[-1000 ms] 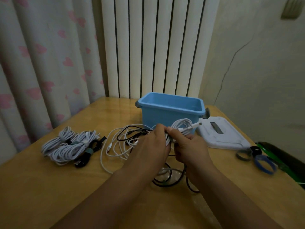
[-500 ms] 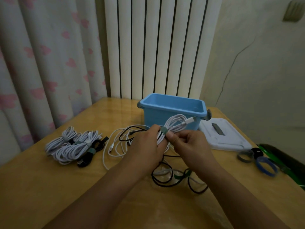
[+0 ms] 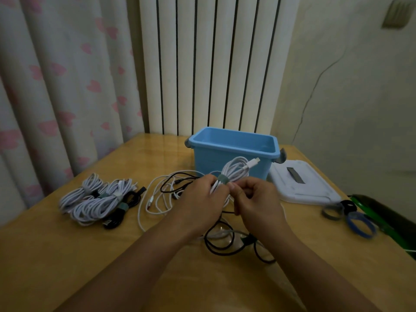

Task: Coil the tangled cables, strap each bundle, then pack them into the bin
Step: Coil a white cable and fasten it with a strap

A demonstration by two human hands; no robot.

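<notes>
- The left hand (image 3: 203, 199) grips the white cable bundle (image 3: 234, 171), held above the middle of the worktop (image 3: 67, 255), just before the blue bin (image 3: 233, 149).
- The right hand (image 3: 256, 199) has its fingers (image 3: 236, 189) curled, pinching at the grey-green strap (image 3: 222, 179) around the bundle.
- If the strap end is not pressed down fully, I judge the coil could spring loose.
- The plug end (image 3: 253, 162) sticks out and may snag the bin rim.
- Loose cables (image 3: 171, 194) beneath could catch and drag along.
</notes>
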